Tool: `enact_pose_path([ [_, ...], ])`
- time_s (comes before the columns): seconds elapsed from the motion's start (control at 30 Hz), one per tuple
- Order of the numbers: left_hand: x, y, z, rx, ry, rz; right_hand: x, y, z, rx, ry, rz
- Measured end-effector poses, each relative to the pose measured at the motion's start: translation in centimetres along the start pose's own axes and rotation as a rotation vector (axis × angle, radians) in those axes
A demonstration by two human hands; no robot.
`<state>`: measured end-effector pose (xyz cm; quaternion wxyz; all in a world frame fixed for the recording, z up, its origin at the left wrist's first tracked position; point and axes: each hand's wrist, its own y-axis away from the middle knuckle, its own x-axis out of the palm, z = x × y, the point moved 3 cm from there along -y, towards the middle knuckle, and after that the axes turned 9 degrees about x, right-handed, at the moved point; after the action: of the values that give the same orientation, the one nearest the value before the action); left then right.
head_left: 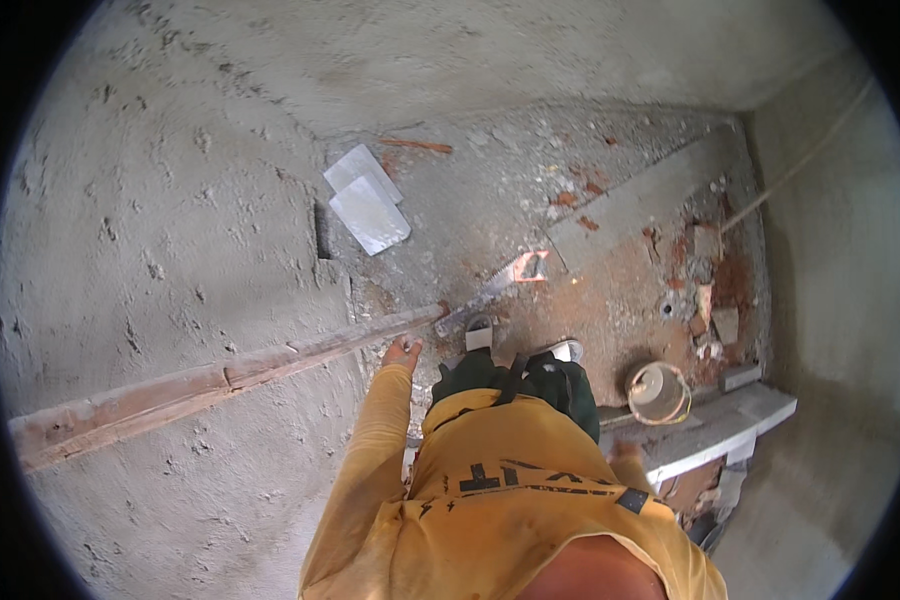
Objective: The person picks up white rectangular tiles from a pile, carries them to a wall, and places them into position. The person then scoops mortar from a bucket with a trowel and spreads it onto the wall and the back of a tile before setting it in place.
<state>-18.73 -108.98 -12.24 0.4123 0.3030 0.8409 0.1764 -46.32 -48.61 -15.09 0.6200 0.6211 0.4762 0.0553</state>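
Observation:
My left hand (402, 352) is just below the lower end of a long wooden plank (225, 378), beside my left leg. Its fingers look curled together, and whatever they may hold is too small to make out. From the left side the plank slants down to the floor near my feet. A handsaw (498, 284) with an orange handle lies on the floor in front of my sandals, its blade tip near the plank's end. At my right hip, my right hand (626, 452) is small and blurred, its fingers unclear.
Two pale flat tiles (370, 210) lie overlapping near the left wall. A bucket (658, 391) stands at my right beside a pale ledge (730, 425). Broken brick rubble (705, 305) lines the right wall, where a thin pole (800, 160) leans. Grey walls enclose the space.

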Motion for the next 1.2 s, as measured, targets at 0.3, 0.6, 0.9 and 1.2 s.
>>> enact_pose_path([
  [0.3, -0.4, -1.5, -0.9, -0.130, 0.070, -0.021, -4.5, -8.3, -7.2, 0.204, -0.694, 0.197],
  [0.6, 3.0, 0.8, -5.2, -0.112, 0.194, -0.255, -38.9, -22.8, -7.6, 0.009, -1.364, -0.397],
  [0.9, 1.7, -10.4, -5.9, -0.183, 0.092, -0.114, -45.7, -21.1, 6.1, -0.136, -1.125, -0.225],
  [1.2, -6.8, -41.4, -3.1, -0.104, -0.287, -0.180, -49.3, -35.8, 30.3, -0.285, -0.694, 0.077],
])
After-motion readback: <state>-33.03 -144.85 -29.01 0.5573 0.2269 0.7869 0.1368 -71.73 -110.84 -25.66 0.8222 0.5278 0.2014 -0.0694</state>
